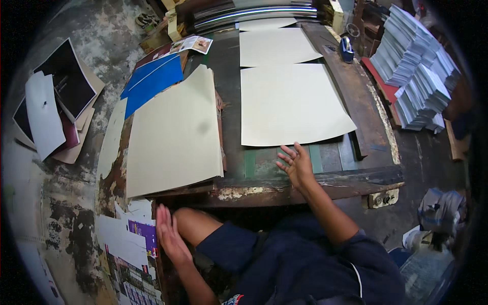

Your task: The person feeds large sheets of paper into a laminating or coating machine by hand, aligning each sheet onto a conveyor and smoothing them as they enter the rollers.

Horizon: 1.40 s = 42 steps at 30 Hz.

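Note:
My right hand [299,166] is open, its fingers spread just below the near edge of a cream sheet [295,104] on the machine bed. It holds nothing, and whether a fingertip touches the sheet I cannot tell. Farther along the bed lie a second cream sheet [274,48] and part of a third sheet [267,24] by the metal rollers [259,15]. My left hand [172,236] is empty with fingers stretched out, below the near corner of a stack of large cream sheets [173,134] and beside a purple printed sheet [144,236].
Blue sheets [152,84] lie beyond the stack. A dark metal bar [338,86] runs along the bed's right side, with a blue tape dispenser [346,48] past it. Piles of white paper [412,48] stand at right; loose black and white covers [46,114] lie on the left floor.

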{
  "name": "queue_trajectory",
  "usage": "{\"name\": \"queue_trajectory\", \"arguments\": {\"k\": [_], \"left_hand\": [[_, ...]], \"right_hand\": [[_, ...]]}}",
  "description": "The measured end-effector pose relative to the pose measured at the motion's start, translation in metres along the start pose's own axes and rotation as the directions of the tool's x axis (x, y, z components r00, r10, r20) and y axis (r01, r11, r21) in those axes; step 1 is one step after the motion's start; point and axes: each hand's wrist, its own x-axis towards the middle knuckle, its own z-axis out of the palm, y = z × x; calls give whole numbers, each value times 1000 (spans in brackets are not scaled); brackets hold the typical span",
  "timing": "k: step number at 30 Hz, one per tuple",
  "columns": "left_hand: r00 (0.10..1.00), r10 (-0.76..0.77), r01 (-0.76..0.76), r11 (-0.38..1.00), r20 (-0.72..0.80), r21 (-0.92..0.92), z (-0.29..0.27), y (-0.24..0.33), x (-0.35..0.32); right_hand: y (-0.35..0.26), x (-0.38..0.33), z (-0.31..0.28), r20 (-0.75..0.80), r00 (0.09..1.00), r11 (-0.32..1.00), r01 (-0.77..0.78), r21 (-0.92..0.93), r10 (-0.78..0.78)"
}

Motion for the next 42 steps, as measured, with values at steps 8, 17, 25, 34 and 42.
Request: {"name": "queue_trajectory", "arguments": {"k": [8,17,25,34,42], "left_hand": [[819,206,-543,576,535,610,79,-7,137],[691,15,-706,233,723,669,81,-51,115],[748,90,-578,575,657,579,69,-57,121],[989,-87,91,995,-122,27,97,-36,112],[794,372,-543,788,480,289,113,-25,68]], "right_hand": [[-94,-217,122,828,190,810,407,423,-527],[-99,-234,142,891,-9,800,435,413,-455],[-103,-235,146,911,28,821,445,356,-411],[-120,-221,138,897,352,888,452,87,-268],[-55,-27,42,469,853,861,45,-507,231]]}}
